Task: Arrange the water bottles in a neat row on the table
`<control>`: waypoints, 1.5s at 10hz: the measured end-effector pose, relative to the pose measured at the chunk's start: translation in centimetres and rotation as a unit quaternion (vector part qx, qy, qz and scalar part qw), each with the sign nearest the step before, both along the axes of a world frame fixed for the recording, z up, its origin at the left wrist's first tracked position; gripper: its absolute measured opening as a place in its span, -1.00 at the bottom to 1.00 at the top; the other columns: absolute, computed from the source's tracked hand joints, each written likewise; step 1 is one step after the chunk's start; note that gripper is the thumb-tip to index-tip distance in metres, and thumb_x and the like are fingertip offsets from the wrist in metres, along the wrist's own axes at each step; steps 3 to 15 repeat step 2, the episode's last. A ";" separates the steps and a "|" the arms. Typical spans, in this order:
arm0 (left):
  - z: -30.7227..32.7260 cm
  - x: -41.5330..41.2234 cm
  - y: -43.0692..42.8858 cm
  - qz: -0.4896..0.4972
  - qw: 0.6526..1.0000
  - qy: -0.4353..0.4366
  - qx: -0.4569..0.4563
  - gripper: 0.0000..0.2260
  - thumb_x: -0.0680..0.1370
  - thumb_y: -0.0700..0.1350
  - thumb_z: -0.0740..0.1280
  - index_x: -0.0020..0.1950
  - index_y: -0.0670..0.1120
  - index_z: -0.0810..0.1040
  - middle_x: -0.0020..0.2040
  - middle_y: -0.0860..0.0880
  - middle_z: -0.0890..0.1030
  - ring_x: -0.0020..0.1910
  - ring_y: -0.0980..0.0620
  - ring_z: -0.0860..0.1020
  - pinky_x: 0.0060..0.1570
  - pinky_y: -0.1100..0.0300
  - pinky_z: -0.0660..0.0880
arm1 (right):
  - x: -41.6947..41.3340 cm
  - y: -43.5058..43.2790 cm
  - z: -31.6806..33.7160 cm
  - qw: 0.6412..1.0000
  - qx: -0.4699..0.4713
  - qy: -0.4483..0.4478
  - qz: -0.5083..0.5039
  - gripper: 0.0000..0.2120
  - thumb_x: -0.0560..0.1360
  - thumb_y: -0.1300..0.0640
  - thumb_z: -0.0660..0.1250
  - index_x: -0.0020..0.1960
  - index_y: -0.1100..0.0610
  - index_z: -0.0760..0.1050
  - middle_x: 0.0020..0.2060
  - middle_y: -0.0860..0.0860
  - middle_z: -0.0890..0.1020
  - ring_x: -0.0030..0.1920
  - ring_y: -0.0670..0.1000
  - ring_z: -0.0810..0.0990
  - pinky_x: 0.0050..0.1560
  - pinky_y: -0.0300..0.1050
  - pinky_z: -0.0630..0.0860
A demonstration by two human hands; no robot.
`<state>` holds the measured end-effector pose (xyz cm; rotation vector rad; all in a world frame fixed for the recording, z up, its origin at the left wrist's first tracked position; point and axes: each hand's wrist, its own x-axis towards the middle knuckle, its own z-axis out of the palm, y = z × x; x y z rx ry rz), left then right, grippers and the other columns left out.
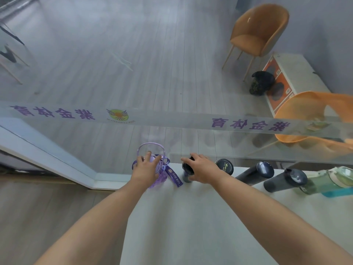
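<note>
A purple translucent bottle (159,181) with a looped handle and a purple strap stands at the far left corner of the white table (191,226). My left hand (146,170) grips its lid from above. My right hand (203,170) is closed on the top of a dark bottle (186,175) just to the right. Further right along the far edge stand a black-lidded bottle (225,166), two dark tumblers (255,173) (285,180) and a green clear bottle (328,181), roughly in a line.
A glass wall (172,119) with a frosted band and purple lettering runs right behind the bottles. Beyond it are orange chairs (259,33) and a white box (290,79). The table's left edge drops to wooden floor (47,217).
</note>
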<state>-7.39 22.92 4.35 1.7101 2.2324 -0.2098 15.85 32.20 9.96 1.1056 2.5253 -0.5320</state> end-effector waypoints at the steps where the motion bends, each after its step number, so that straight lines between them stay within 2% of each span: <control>1: 1.3 0.8 -0.6 -0.018 0.999 0.016 0.042 -0.39 0.53 0.18 0.35 0.53 0.17 0.20 0.57 -0.09 0.14 0.51 -0.23 0.12 0.42 -0.11 0.26 | 0.4 -0.4 1.4 1.000 0.026 0.002 0.007 -0.26 0.53 -0.11 0.39 0.60 -0.09 0.13 0.57 0.15 0.21 0.51 0.23 0.26 0.49 0.10 0.21; 2: 2.9 2.4 -1.2 -0.028 0.991 0.000 0.131 -0.50 0.56 0.14 0.34 0.46 0.04 0.38 0.48 -0.13 0.36 0.46 -0.21 0.28 0.36 -0.09 0.34 | 1.2 -0.8 3.2 0.999 0.029 0.015 0.000 -0.34 0.56 -0.10 0.35 0.59 -0.07 0.17 0.57 0.14 0.22 0.52 0.21 0.25 0.49 0.10 0.22; 15: 2.9 2.4 -1.2 -0.028 0.991 0.000 0.131 -0.50 0.56 0.14 0.34 0.46 0.04 0.38 0.48 -0.13 0.36 0.46 -0.21 0.28 0.36 -0.09 0.34 | 1.2 -0.8 3.2 0.999 0.029 0.015 0.000 -0.34 0.56 -0.10 0.35 0.59 -0.07 0.17 0.57 0.14 0.22 0.52 0.21 0.25 0.49 0.10 0.22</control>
